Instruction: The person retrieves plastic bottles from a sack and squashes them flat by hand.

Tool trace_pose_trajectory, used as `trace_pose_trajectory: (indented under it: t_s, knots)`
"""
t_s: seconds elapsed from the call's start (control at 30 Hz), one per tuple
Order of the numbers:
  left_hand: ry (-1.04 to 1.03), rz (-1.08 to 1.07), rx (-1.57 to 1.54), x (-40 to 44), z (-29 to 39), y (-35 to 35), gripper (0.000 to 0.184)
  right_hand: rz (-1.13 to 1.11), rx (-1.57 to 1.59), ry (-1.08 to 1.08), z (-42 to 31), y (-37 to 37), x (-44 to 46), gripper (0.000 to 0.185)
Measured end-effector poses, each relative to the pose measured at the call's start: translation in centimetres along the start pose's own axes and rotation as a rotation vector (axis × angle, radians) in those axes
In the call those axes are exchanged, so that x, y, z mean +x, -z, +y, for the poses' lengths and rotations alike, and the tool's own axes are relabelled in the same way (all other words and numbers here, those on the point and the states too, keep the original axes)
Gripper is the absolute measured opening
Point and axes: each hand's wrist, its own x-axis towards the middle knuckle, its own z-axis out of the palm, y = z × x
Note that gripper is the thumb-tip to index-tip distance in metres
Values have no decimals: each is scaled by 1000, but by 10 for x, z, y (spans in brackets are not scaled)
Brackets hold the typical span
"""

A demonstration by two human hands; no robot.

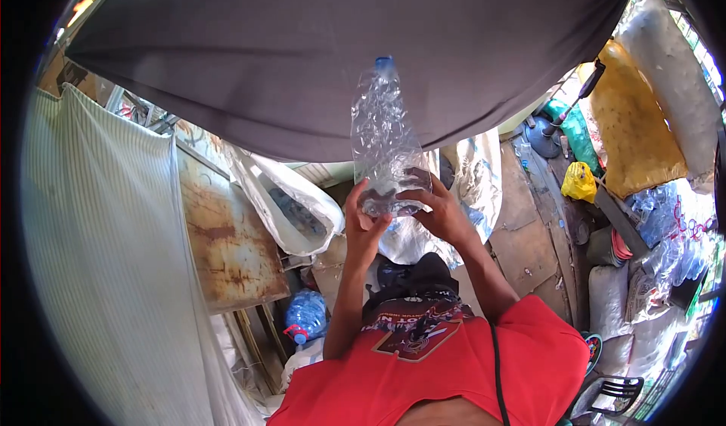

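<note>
A large clear plastic bottle [384, 131] with a blue cap is held up in front of me, cap end pointing away. Its walls look crumpled. My left hand [364, 213] grips the base from the left, thumb near the bottom edge. On the right side of the base, my right hand [437, 208] holds it with fingers spread over the plastic. Beneath the hands an open white sack [412, 240] is partly hidden by the bottle and my arms.
A dark cloth [302, 48] hangs across the top. Another white sack [321, 218] with clear plastic inside hangs left of the hands. A rusty panel [227, 237], a blue-tinted bottle [306, 312], a yellow bag [579, 182] and several filled sacks [631, 116] stand around.
</note>
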Motion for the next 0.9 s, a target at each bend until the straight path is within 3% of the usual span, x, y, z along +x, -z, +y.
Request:
trace_pose_trajectory:
  t_s: [0.03, 0.13, 0.17, 0.33, 0.37, 0.47, 0.53, 0.67, 0.7, 0.8, 0.9]
  knots:
    - [82, -31, -124, -2, 2, 4, 69, -48, 47, -24, -1, 0, -1, 43]
    - [-79, -128, 222, -4, 0, 22, 60, -34, 114, 17, -6, -2, -3, 36]
    - [-18, -75, 177, -6, 5, 20, 52, -43, 148, 19, -8, -1, -4, 34]
    - [-221, -65, 208, -10, 11, 13, 50, 63, 485, 17, -11, -12, -10, 26]
    - [-253, -64, 218, -10, 13, 11, 50, 47, 498, 28, 0, -18, -15, 33]
    - [-213, 132, -179, -7, 37, -18, 58, 298, 913, 7, -20, -32, -8, 45]
    - [-132, 201, -198, -4, 60, -30, 56, 340, 989, -105, -52, -22, 4, 47]
    - [-21, 341, -82, 1, 51, -25, 44, 374, 982, -375, -47, -31, 9, 40]
    - [27, 318, -42, 3, 46, -18, 35, 359, 947, -421, -43, -33, 9, 29]
    - [136, 369, -100, 6, 40, -18, 28, 380, 846, -504, -28, -46, 6, 23]
    - [152, 281, 7, 4, 35, -9, 37, 383, 860, -519, -29, -43, 5, 20]
